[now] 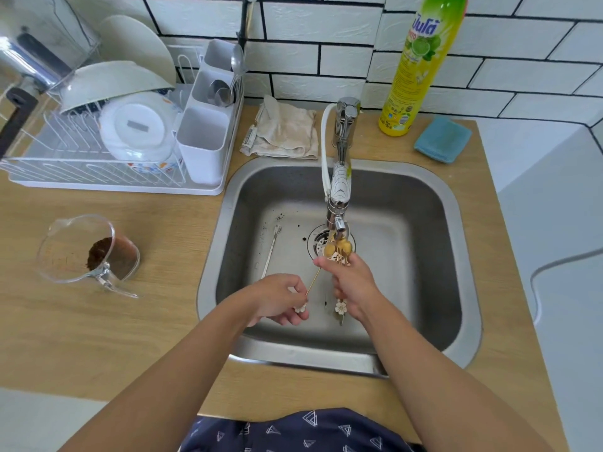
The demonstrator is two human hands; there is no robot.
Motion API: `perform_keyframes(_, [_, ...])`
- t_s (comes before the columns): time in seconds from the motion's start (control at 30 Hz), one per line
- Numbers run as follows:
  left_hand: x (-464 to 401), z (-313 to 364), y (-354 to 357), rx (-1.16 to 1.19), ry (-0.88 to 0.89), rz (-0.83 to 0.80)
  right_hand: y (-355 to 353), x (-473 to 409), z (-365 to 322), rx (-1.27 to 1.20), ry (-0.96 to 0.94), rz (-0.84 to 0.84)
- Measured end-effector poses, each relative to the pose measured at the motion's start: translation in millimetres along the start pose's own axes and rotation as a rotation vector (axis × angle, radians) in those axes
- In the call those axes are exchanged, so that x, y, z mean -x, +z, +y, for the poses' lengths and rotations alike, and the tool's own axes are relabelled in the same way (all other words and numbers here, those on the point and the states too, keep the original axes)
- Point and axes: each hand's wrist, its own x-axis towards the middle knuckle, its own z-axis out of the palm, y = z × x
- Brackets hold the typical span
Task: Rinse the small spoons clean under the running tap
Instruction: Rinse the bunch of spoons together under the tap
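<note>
— Gripping a bunch of thin gold spoons (341, 248) in the right hand (350, 285), fingers curled round the stems, round bowls up just beneath the chrome tap (339, 197). Cannot count the bunch; the stems overlap.

— And the left hand (280, 298)?

— Pinching one more gold spoon (312, 282) by its white flower end, the slim stem slanting up toward the right thumb. Another flower charm hanging below the right fist.

— Anything lying in the sink (408, 197)?

— One long silver spoon (270, 251), flat on the brushed steel floor, left of the round drain, with dark specks scattered near it.

— Readable writing anywhere?

— Only on the tall yellow-green soap bottle (421, 63): Thai script, a lime picture, small print too fine to read.

— Rest of the wooden counter?

— One clear glass jug (88, 249) holding brown grounds, one crumpled beige cloth (287, 128), one blue sponge (442, 140), one white wire rack (107, 125) stacked with pale plates and bowls.
</note>
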Motion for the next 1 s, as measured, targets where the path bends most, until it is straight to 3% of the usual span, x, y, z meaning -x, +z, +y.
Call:
perform_keyframes(0.33, [4.5, -3.5, -17.6, -0.248, -0.041, 0.016, 8.9, -4.3, -0.9, 0.022, -0.016, -0.022])
perform_keyframes(0.5, [1.5, -7.0, -21.6, -0.016, -0.077, -0.022, 1.4, -3.7, -6.8, -0.217, 0.069, -0.187])
perform_keyframes(0.6, [-3.0, -11.7, -16.1, 0.253, -0.022, -0.041, 5.8, -5.5, -11.7, -0.270, 0.082, -0.106])
perform_keyframes(0.83, [-44.5, 17.4, 11.3, 0.513, 0.209, 0.282, 0.2, -8.2, -16.6, -0.382, -0.001, 0.037])
perform_keyframes(1.0, [-65.1, 53.7, 29.3, 0.314, 0.380, 0.357, -11.3, -7.8, -30.1, -0.377, -0.057, 0.102])
